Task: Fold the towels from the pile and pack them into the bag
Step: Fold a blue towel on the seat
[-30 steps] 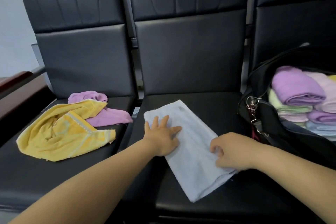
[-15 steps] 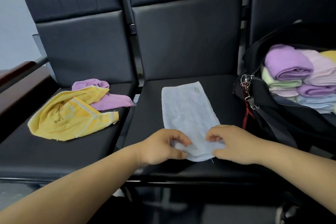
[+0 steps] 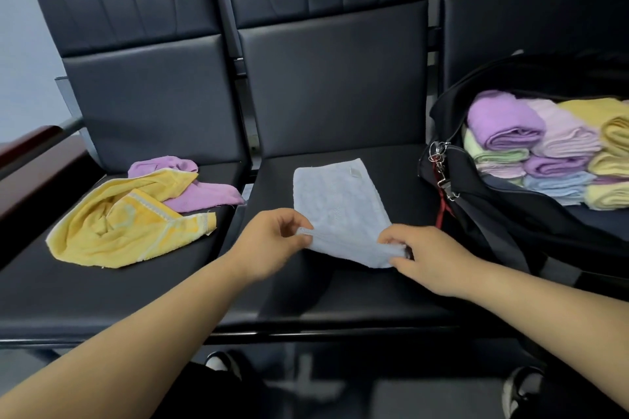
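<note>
Pale blue towel (image 3: 337, 207) laid on middle seat (image 3: 357, 296), near edge raised. One corner is pinched by left hand (image 3: 272, 243), the other by right hand (image 3: 430, 257); fingertips partly hidden by cloth. Black bag (image 3: 503, 224) is cut off at right, lower folded towels mostly concealed.
</note>
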`<state>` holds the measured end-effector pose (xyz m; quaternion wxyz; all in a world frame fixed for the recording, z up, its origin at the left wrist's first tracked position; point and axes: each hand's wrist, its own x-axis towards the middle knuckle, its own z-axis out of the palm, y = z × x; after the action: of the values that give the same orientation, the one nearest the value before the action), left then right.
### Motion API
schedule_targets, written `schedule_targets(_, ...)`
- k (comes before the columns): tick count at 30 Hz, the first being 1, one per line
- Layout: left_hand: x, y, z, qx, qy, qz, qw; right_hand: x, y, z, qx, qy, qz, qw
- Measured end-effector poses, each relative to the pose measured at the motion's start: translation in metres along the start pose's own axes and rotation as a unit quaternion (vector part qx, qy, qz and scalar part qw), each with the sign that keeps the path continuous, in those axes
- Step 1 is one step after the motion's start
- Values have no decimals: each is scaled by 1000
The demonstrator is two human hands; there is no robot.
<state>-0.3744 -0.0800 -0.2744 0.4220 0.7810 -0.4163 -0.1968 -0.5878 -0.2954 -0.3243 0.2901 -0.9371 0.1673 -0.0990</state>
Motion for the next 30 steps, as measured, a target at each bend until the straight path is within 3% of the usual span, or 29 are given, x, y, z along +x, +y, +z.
schedule_targets(2, 1, 6, -13, -19, -21, -4, 1000, 8, -6, -16, 103, 9, 11, 995)
schedule_targets(5, -3, 17, -28, -114, -67, -2, 991, 14, -15, -41, 303, -38, 46, 951)
schedule_targets(7, -4, 20, -30, -160, -83, -11, 984, 15, -18, -47, 349, -49, 60, 934)
schedule_targets(24, 91, -18, -5, -77, 117, -90, 986, 105, 2, -23, 295, 155, 160, 929)
schedule_targets(27, 105, -34, 5, 42, 131, -99, 986, 123, 15, -8, 272, 174, 199, 925)
schedule_targets(30, 97, -41, 12, 169, 89, -45, 981, 121, 23, -2, 151, 136, 189, 961)
